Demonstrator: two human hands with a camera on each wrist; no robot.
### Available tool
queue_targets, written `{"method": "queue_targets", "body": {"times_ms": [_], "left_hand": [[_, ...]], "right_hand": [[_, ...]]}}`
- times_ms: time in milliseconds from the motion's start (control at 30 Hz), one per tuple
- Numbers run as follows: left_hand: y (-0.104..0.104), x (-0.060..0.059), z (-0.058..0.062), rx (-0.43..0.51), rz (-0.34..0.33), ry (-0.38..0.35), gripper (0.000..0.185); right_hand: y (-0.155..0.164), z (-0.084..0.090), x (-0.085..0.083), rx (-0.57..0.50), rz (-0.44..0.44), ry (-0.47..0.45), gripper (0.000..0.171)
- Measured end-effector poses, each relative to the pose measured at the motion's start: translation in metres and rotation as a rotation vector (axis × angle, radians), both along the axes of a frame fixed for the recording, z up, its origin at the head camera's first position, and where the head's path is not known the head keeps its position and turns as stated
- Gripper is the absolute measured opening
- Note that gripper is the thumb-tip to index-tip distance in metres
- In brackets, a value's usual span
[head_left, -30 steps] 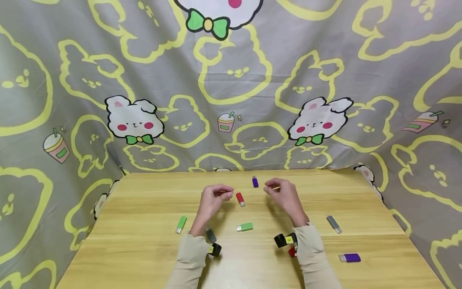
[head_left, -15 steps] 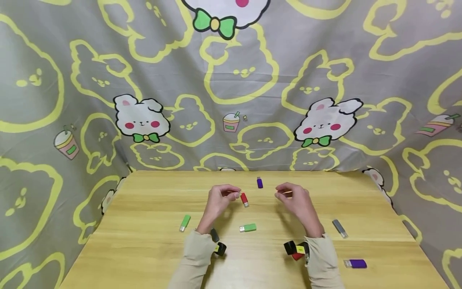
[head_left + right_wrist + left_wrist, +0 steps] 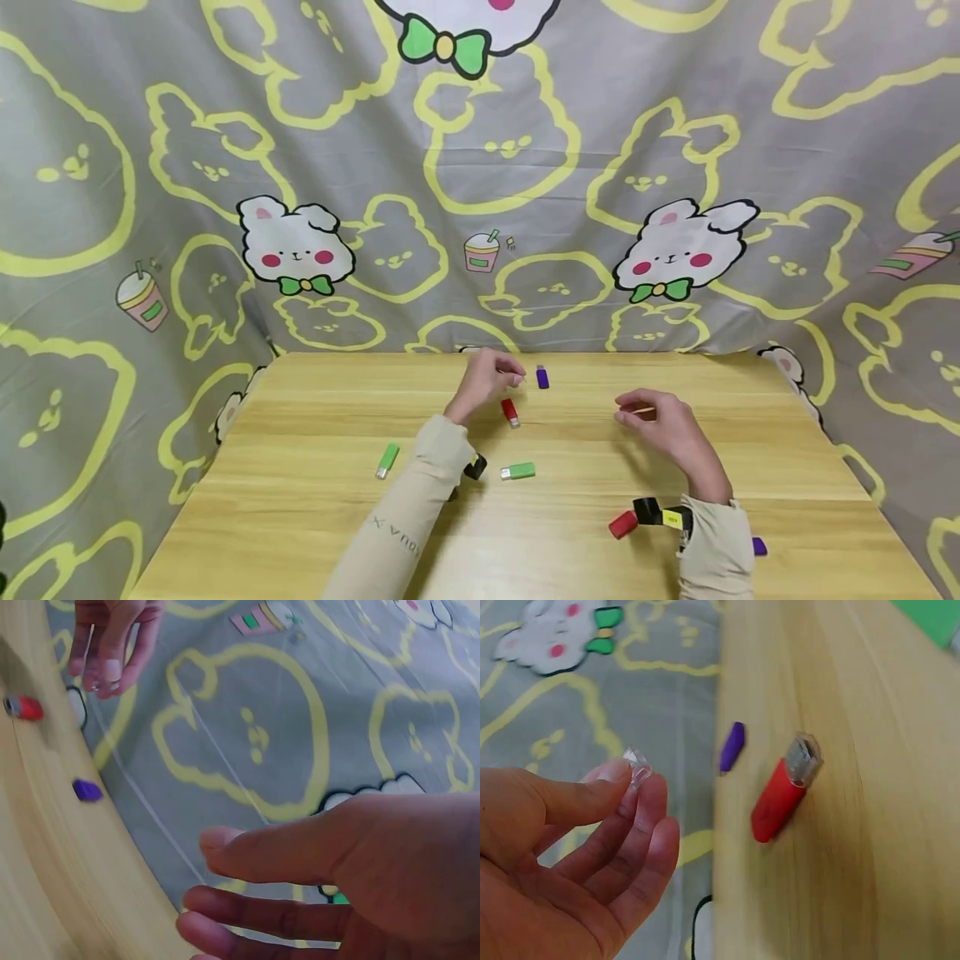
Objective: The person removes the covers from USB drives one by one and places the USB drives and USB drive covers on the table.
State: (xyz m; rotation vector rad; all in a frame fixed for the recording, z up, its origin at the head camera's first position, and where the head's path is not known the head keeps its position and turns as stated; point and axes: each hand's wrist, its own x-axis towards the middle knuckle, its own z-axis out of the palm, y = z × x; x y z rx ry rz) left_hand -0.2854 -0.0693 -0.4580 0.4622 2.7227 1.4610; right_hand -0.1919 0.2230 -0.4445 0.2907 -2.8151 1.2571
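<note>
Bunny-print grey cloth backdrop, light wood table (image 3: 300, 500) with USB sticks scattered across frame centre. Left hand (image 3: 487, 379) at upper centre pinches a clear cap (image 3: 637, 763) between thumb and fingertips, just left of the purple stick (image 3: 542, 377), above the red stick (image 3: 511, 412). Cap looks tiny, light, slick, stiff: best held by its sides. Right hand (image 3: 667, 425) centre-right, fingers loosely curled; can't tell if it holds anything

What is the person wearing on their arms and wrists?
Both arms are covered in long, snug beige sleeves. The left sleeve has small dark lettering printed along the forearm. The right sleeve ends at the wrist. Beside each wrist sits a small black device: the one on the right wrist bears a yellow label, and another sits by the left wrist. Both hands are bare.
</note>
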Motion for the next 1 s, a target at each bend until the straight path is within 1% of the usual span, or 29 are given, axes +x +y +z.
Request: {"method": "queue_targets", "body": {"times_ms": [133,200,267,333,433,567,633,800,1000], "left_hand": [[0.009,-0.014,-0.009,-0.105,0.0,-0.011,0.005],[0.012,-0.019,-0.014,-0.136,0.013,-0.029,0.006],[0.015,-0.023,-0.018,-0.164,0.02,-0.03,0.006],[0.018,-0.027,-0.021,-0.187,0.023,-0.018,0.007],[0.022,-0.032,-0.023,-0.226,0.023,0.015,0.006],[0.028,-0.035,-0.024,-0.279,0.025,0.03,0.006],[0.03,-0.036,-0.025,-0.296,0.03,0.025,0.007],[0.03,-0.036,-0.028,-0.293,0.046,0.03,0.008],[0.032,-0.038,-0.031,-0.288,0.061,0.042,0.008]], "right_hand": [[0.012,-0.002,0.002,0.001,-0.002,-0.016,0.024],[0.017,-0.002,0.003,0.001,-0.013,-0.023,0.025],[0.022,-0.001,0.004,0.005,-0.028,-0.031,0.027],[0.027,-0.001,0.005,0.008,-0.042,-0.046,0.028],[0.033,-0.002,0.005,0.007,-0.036,-0.057,0.03],[0.04,-0.004,0.005,0.013,-0.034,-0.071,0.031],[0.042,-0.005,0.005,0.023,-0.042,-0.076,0.032],[0.045,-0.006,0.006,0.041,-0.054,-0.08,0.032],[0.047,-0.008,0.006,0.028,-0.046,-0.074,0.032]]}}
